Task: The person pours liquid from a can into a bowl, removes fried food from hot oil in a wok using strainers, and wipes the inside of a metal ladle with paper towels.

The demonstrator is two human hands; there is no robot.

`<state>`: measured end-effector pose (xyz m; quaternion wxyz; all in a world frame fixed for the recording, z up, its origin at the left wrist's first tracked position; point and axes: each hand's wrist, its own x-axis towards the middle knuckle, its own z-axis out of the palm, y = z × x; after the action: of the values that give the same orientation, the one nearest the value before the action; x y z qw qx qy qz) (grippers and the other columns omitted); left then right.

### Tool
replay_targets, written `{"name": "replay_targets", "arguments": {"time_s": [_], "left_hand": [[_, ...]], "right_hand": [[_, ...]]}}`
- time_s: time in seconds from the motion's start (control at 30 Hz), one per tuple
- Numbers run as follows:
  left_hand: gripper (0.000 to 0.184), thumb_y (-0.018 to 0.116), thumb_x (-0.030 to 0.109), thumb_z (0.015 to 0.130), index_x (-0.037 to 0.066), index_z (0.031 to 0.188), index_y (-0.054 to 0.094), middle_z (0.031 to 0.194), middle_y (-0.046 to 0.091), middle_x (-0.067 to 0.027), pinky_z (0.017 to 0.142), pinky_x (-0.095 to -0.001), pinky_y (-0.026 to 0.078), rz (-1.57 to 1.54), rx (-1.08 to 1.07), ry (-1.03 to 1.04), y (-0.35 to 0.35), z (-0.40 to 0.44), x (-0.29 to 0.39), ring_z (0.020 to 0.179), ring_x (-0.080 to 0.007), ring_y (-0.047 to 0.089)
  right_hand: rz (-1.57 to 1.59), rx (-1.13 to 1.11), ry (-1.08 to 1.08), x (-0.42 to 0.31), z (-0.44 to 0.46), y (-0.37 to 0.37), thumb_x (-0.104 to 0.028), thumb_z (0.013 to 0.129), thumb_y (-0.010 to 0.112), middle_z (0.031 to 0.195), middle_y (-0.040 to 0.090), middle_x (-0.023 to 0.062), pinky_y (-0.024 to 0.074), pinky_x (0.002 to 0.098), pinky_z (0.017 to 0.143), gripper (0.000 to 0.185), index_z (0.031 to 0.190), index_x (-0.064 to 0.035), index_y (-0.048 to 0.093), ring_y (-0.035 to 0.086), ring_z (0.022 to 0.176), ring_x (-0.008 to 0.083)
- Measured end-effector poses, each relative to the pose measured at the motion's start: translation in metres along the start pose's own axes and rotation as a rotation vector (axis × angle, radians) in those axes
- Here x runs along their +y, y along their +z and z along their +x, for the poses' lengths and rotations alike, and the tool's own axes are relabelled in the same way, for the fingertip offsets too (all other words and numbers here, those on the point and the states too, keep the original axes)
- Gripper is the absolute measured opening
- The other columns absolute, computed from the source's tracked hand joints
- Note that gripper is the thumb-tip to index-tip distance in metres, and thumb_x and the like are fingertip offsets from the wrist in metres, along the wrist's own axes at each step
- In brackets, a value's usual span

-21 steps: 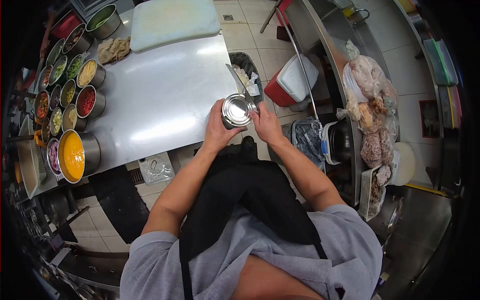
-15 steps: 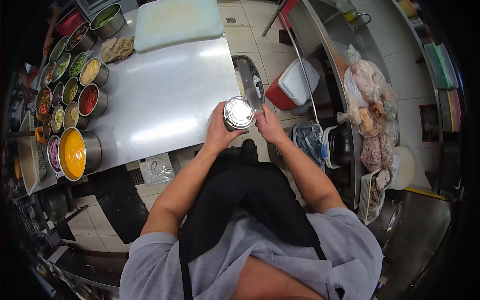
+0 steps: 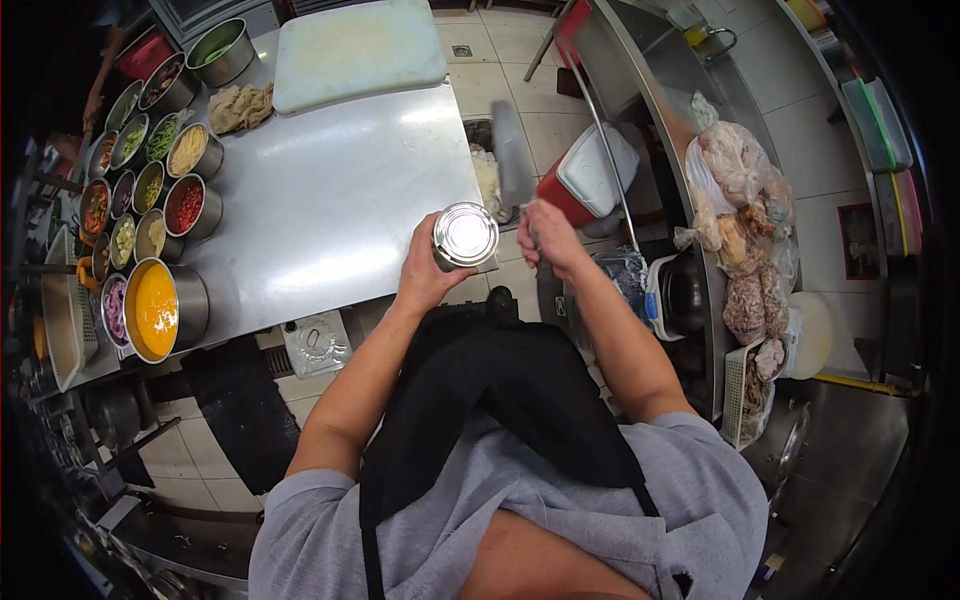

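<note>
Two grips are closed: left hand (image 3: 421,280) round the can (image 3: 466,232), right hand (image 3: 553,240) round the knife (image 3: 514,160). Hold left fingers (image 3: 420,240) low, clear of the knife.

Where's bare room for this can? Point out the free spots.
The can has room on the steel table, between the cutting board, cloth, metal pans and near edge. Crowded: the left end, packed with pans.

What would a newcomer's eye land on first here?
Probably the broad grey metal knife in the right hand, beside the shiny cylindrical metal can in the left hand. Then the round steel pot of bright yellow liquid, at the near left of the silver metal table.
</note>
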<state>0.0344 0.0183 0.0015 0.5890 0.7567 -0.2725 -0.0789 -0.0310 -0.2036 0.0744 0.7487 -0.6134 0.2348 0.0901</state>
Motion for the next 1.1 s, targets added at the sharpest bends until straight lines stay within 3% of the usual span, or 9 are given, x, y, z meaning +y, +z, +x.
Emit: {"name": "replay_targets", "arguments": {"time_s": [0.13, 0.17, 0.2, 0.27, 0.3, 0.47, 0.7, 0.93, 1.1], "left_hand": [[0.098, 0.089, 0.017, 0.056, 0.004, 0.138, 0.036, 0.137, 0.046, -0.0146, 0.106, -0.0378, 0.039, 0.036, 0.006, -0.104, -0.02, -0.015, 0.0, 0.127, -0.0308, 0.045], [0.1, 0.089, 0.016, 0.057, 0.005, 0.14, 0.035, 0.138, 0.045, -0.0145, 0.107, -0.0371, 0.038, 0.005, 0.008, -0.122, -0.025, -0.02, -0.003, 0.129, -0.0297, 0.044], [0.101, 0.089, 0.015, 0.057, 0.005, 0.141, 0.034, 0.14, 0.044, -0.0144, 0.108, -0.0363, 0.038, -0.025, 0.016, -0.142, -0.03, -0.024, -0.005, 0.131, -0.0286, 0.043], [0.103, 0.089, 0.015, 0.057, 0.004, 0.142, 0.033, 0.14, 0.044, -0.0146, 0.108, -0.0356, 0.037, -0.028, 0.082, -0.154, -0.039, -0.031, -0.007, 0.13, -0.0276, 0.044], [0.104, 0.09, 0.015, 0.056, 0.004, 0.142, 0.033, 0.139, 0.045, -0.015, 0.108, -0.0357, 0.038, -0.006, 0.105, -0.162, -0.044, -0.035, -0.003, 0.13, -0.0281, 0.044], [0.105, 0.086, 0.03, 0.062, 0.005, 0.146, 0.027, 0.143, 0.042, -0.0172, 0.11, -0.0357, 0.035, 0.18, 0.243, -0.436, -0.043, -0.049, -0.003, 0.133, -0.0304, 0.041], [0.1, 0.081, 0.031, 0.071, 0.004, 0.147, 0.023, 0.149, 0.029, -0.0214, 0.113, -0.0389, 0.03, 0.305, 0.419, -0.421, -0.073, -0.102, 0.033, 0.138, -0.0351, 0.03], [0.076, 0.079, 0.029, 0.073, 0.0, 0.133, 0.044, 0.138, 0.042, -0.0231, 0.111, -0.0412, 0.032, 0.429, 0.879, -0.772, -0.144, -0.373, 0.001, 0.131, -0.0371, 0.039], [0.067, 0.077, 0.024, 0.074, 0.003, 0.131, 0.047, 0.131, 0.047, -0.0196, 0.1, -0.0408, 0.043, 0.381, 1.218, -1.016, -0.204, -0.533, 0.032, 0.118, -0.0344, 0.051]], "right_hand": [[-0.191, 0.117, -0.068, -0.017, 0.023, -0.012, -0.04, 0.102, 0.041, 0.061, 0.042, 0.0014, 0.0379, 0.0277, 0.039, 0.031, 0.09, -0.0107, 0.042, 0.039, 0.042, 0.0091], [-0.463, 0.178, -0.035, -0.016, 0.031, -0.015, -0.037, 0.098, 0.048, 0.068, 0.056, 0.0099, 0.0475, 0.0371, 0.048, 0.03, 0.098, -0.0067, 0.048, 0.056, 0.051, 0.0215], [-0.462, 0.149, -0.043, -0.004, 0.041, -0.019, -0.037, 0.098, 0.048, 0.068, 0.056, 0.0099, 0.0475, 0.0371, 0.048, 0.03, 0.098, -0.0067, 0.048, 0.056, 0.051, 0.0215], [-1.152, 0.224, -0.345, 0.024, 0.062, -0.019, -0.033, 0.092, 0.055, 0.087, 0.066, 0.0207, 0.0517, 0.0458, 0.069, 0.034, 0.11, -0.0039, 0.052, 0.066, 0.077, 0.0376], [-1.124, 0.154, -0.207, 0.015, 0.062, -0.005, -0.031, 0.086, 0.061, 0.104, 0.065, 0.025, 0.0471, 0.0474, 0.086, 0.041, 0.116, -0.0034, 0.054, 0.059, 0.102, 0.0433], [-1.268, -0.09, -0.514, 0.045, 0.129, 0.012, -0.022, 0.078, 0.069, 0.108, 0.058, 0.0189, 0.0469, 0.0453, 0.086, 0.04, 0.112, -0.006, 0.056, 0.057, 0.102, 0.0378], [-1.287, -0.133, -0.689, 0.003, 0.161, 0.078, -0.013, 0.076, 0.071, 0.111, 0.056, 0.021, 0.0447, 0.0429, 0.092, 0.044, 0.116, -0.0024, 0.058, 0.053, 0.106, 0.0375], [-0.936, 0.113, -0.766, -0.035, 0.162, 0.037, -0.009, 0.084, 0.063, 0.11, 0.057, 0.0165, 0.0471, 0.0381, 0.086, 0.04, 0.122, -0.0019, 0.056, 0.058, 0.098, 0.0273], [-0.85, 0.332, -0.869, -0.077, 0.07, 0.097, -0.008, 0.088, 0.058, 0.11, 0.057, 0.0141, 0.0458, 0.0358, 0.088, 0.04, 0.128, -0.0029, 0.054, 0.056, 0.1, 0.024]]}}
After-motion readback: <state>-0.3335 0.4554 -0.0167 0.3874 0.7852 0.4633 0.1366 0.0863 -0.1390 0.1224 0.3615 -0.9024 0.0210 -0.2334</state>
